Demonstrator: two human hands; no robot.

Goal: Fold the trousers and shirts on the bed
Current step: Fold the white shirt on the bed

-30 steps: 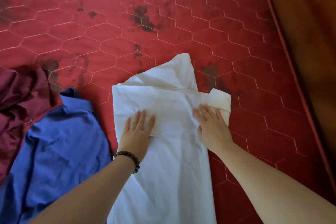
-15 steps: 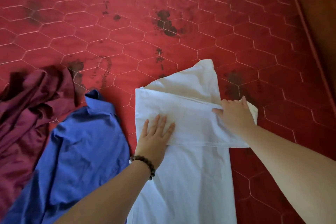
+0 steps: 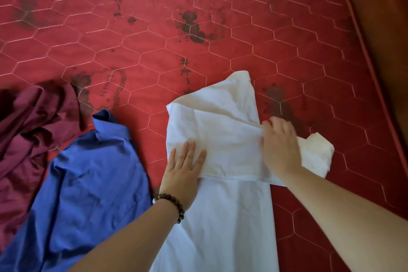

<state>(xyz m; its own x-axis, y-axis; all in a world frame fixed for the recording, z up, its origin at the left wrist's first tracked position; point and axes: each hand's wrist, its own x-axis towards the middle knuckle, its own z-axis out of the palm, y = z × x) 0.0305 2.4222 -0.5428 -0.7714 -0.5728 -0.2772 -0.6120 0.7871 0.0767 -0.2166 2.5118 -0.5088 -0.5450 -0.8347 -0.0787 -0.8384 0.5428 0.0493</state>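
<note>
White shirt point(image 3: 220, 139) lies near bed's point(image 3: 154, 40) right edge, mid-fold. Left hand point(image 3: 183, 170) flat, fingers straight, pressing folded sleeve. Right hand point(image 3: 279, 146) curled, gripping sleeve fold. Next, likely: tuck cuff inward, then fold body up.

Left hand point(image 3: 183, 170) flat on the white shirt point(image 3: 220, 139), right hand point(image 3: 279, 146) gripping its folded sleeve; blue shirt point(image 3: 88, 183) and maroon garment point(image 3: 28, 130) lie left on the red bed point(image 3: 220, 40).
</note>
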